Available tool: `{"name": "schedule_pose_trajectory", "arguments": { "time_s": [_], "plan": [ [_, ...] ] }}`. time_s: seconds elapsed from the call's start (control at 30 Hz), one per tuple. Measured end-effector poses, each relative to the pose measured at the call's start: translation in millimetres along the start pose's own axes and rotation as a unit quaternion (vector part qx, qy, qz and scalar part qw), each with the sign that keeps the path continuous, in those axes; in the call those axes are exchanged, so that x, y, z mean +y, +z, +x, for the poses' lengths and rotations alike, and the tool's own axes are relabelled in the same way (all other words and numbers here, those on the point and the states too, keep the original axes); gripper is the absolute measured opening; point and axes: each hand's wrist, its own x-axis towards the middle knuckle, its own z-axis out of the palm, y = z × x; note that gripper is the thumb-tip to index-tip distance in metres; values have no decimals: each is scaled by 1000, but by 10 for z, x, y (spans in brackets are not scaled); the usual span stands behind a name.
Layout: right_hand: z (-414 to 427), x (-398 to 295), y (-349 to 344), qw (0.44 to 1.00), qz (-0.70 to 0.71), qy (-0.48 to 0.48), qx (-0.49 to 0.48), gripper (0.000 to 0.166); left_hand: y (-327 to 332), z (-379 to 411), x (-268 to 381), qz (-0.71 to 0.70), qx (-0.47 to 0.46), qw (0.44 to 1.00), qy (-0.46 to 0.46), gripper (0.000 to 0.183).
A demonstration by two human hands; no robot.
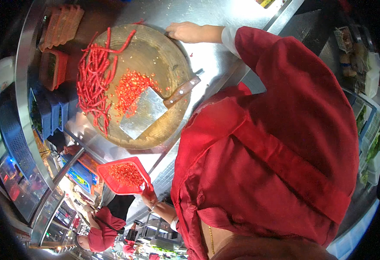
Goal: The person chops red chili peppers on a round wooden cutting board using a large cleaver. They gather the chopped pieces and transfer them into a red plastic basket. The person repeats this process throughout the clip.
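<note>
My left hand (149, 197) grips the rim of a red plastic basket (104, 177), tilted and held beside the counter. Chopped red chillies (126, 174) lie in it. My right hand (186, 32) is at the edge of a round wooden chopping block (151, 52), with its fingers curled and their tips partly hidden; whether they hold anything is unclear. On the block rests a cleaver (144, 112) with a wooden handle, its blade partly over a heap of chopped chillies (130, 87). Whole long red chillies (94, 74) are piled along the block's far side.
The block stands on a stainless steel counter (209, 61). Beyond it are stacked orange baskets (61, 24), a red basket (58, 70) and blue baskets (48, 113). A co-worker in a red top (104, 227) stands off to my left.
</note>
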Motion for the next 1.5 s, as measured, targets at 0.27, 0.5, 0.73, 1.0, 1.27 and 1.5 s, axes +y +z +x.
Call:
{"name": "schedule_pose_trajectory", "arguments": {
  "time_s": [0.27,0.5,0.73,1.0,1.27,1.5],
  "plan": [
    [-770,-643,216,993,68,48,86,24,-4,361,-235,13,-5,999,-43,49],
    [-1108,-947,287,993,80,42,79,19,298,1157,-67,46,-92,994,-29,53],
    [-1075,-700,134,969,157,185,53,10,412,1568,206,98,-148,984,-16,57],
    [-560,-1077,-601,768,560,210,228,24,430,1787,326,138,-163,977,5,57],
    [-597,-1098,-526,728,601,251,213,24,167,1993,222,73,-136,987,46,49],
    [-1310,-911,215,949,153,266,66,23,117,1829,-56,-43,-81,993,69,51]
  ]
}}
